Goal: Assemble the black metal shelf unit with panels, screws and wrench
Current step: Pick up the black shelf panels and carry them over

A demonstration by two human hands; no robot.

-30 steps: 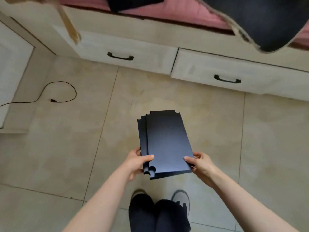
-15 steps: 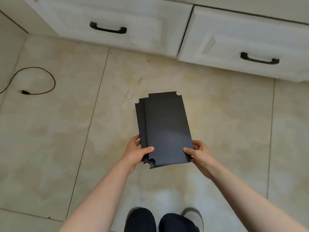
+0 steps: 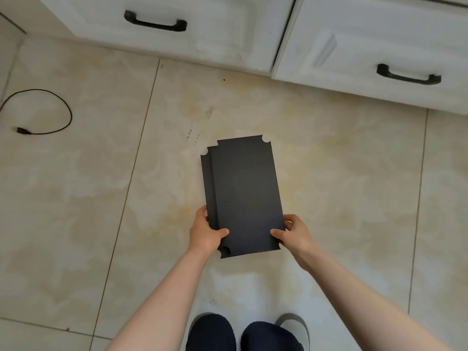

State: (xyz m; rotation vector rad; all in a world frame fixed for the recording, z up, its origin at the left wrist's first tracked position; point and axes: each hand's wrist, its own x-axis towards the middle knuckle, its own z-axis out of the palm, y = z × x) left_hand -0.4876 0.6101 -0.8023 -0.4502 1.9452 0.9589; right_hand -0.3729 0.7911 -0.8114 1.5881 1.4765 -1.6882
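Gripping a stack of black panels at its near corners over the tiled floor: left hand at 7 o'clock with thumb on top, right hand at 5 o'clock likewise. Lying offset, lower panel peeking out at 9 o'clock; white drawers sitting at 12, black cable curling at 10
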